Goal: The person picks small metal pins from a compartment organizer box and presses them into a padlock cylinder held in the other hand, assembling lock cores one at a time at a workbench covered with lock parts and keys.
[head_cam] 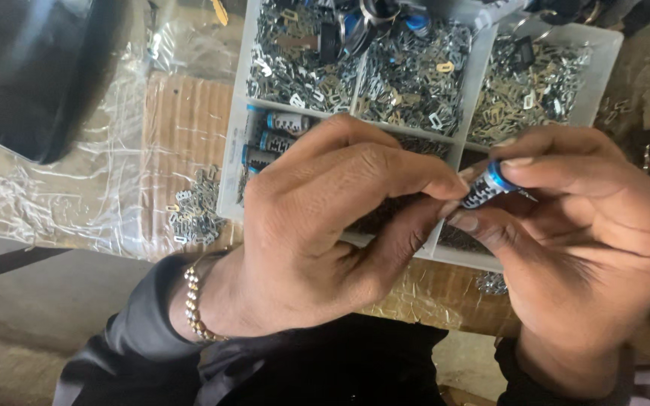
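Observation:
Both hands meet over a white divided tray (231, 173). My right hand (588, 248) pinches a small dark cylinder with a blue band (488, 185) between thumb and forefinger. My left hand (325, 225) touches the cylinder's lower end with thumb and fingertips. A beaded bracelet (192, 297) sits on my left wrist. Several similar blue-banded cylinders (276, 131) lie in the tray's near left compartment, just above my left hand.
The tray's far compartments hold heaps of small metal clips (415, 75). A loose pile of clips (197, 210) lies on cardboard (182, 120) left of the tray. A dark rounded object (31, 75) rests on crinkled clear plastic at the far left.

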